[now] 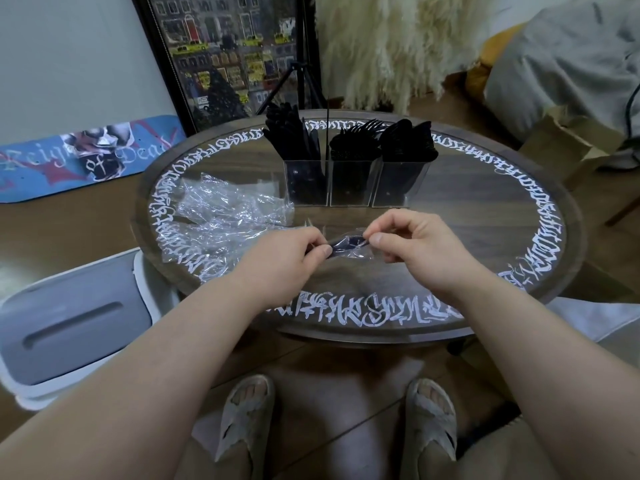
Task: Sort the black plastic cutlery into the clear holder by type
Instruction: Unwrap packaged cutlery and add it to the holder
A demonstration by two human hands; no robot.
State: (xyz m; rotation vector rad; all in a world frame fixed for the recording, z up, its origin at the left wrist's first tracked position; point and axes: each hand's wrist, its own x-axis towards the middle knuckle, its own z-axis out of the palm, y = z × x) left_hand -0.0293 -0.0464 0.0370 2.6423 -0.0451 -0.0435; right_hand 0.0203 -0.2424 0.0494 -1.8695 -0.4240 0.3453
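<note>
A round dark wooden table (485, 188) with a ring of white calligraphy under a glass top stands on a wood floor. Behind it lean a framed city picture (225, 53) and a black tripod (301, 71), beside a shaggy cream fur (391, 46). A blue skateboard deck (86, 157) rests against the white wall on the left, a white and grey bin (69, 327) stands by the table's near left edge, and a cardboard box (568, 140) sits at the far right. One clear holder (353, 183) with three compartments stands at the table's far middle: knives (294, 133) in the left, forks (356, 140) in the middle, spoons (408, 136) in the right, too many and too dark to count. A heap of empty clear wrappers (228, 216) lies just left of the holder. The left hand (287, 251) and right hand (415, 247) each pinch one end of a single wrapped black piece (348, 244), held above the table in front of the holder; its type cannot be told. Two slippered feet (332, 420) show below.
</note>
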